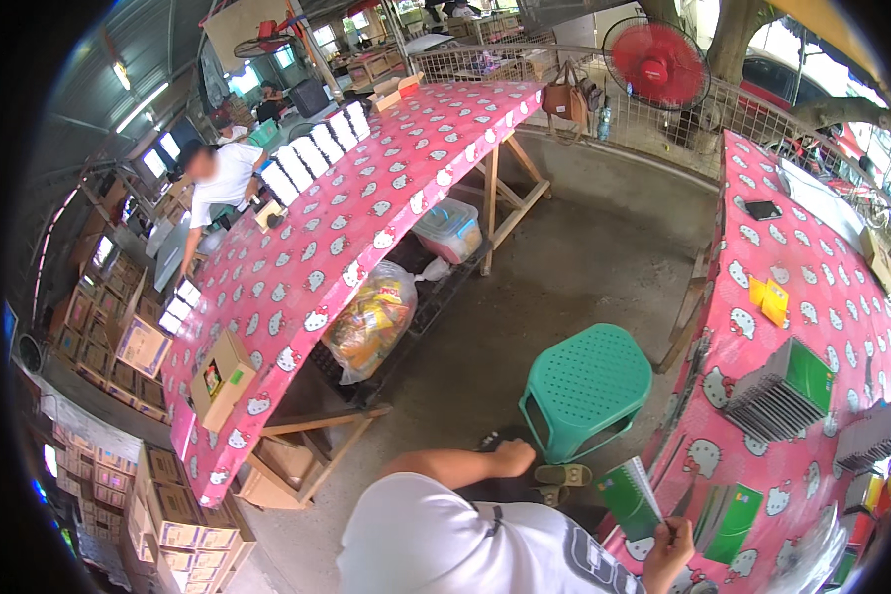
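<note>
My left hand (513,457) is curled shut against the near corner of a green plastic stool (589,381) that stands on the concrete floor. My right hand (668,554) holds a green spiral notebook (629,495) by its lower edge, at the edge of a pink patterned table (762,465) on my right. Another green notebook (733,515) lies flat on that table beside my hand. A stack of notebooks (782,391) stands further along it. My white shirt fills the bottom middle.
A long pink table (366,198) on the left carries a cardboard box (223,376) and a row of white packs (307,153); a person in white (223,178) works behind it. Under it lie a plastic bag (371,322) and clear bin (448,228). A red fan (655,61) stands behind.
</note>
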A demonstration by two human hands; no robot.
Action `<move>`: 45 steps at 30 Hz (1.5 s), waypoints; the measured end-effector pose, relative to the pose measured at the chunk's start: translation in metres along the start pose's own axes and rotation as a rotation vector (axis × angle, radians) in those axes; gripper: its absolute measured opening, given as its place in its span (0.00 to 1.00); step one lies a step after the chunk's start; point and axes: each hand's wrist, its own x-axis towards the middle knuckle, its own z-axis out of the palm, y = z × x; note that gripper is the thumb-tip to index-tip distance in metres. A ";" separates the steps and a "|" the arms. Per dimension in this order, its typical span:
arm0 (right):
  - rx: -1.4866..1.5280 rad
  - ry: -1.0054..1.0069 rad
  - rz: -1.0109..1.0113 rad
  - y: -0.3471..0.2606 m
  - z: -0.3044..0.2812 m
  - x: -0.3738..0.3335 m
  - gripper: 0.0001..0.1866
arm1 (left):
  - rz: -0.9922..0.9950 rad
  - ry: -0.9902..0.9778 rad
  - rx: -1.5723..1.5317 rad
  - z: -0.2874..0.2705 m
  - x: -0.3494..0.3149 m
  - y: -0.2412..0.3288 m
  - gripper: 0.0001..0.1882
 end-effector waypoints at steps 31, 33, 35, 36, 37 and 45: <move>-0.137 0.475 0.068 -0.002 -0.033 -0.020 0.04 | 1.026 1.186 -1.096 -0.479 -0.038 0.134 0.31; -0.153 0.523 0.043 -0.005 -0.027 -0.018 0.03 | 1.115 0.772 -0.906 -0.445 -0.028 0.162 0.30; -0.182 0.580 0.067 -0.007 -0.023 -0.016 0.03 | 1.200 0.419 -0.548 -0.388 0.002 0.197 0.29; -0.150 0.599 0.074 -0.009 -0.023 -0.013 0.03 | 1.220 0.318 -0.369 -0.352 0.015 0.216 0.29; -0.120 0.632 0.093 -0.015 -0.025 -0.011 0.03 | 1.189 0.255 -0.217 -0.319 0.022 0.236 0.31; -0.335 0.765 0.083 -0.031 -0.043 0.010 0.06 | 1.314 0.443 -0.500 -0.211 0.089 0.301 0.13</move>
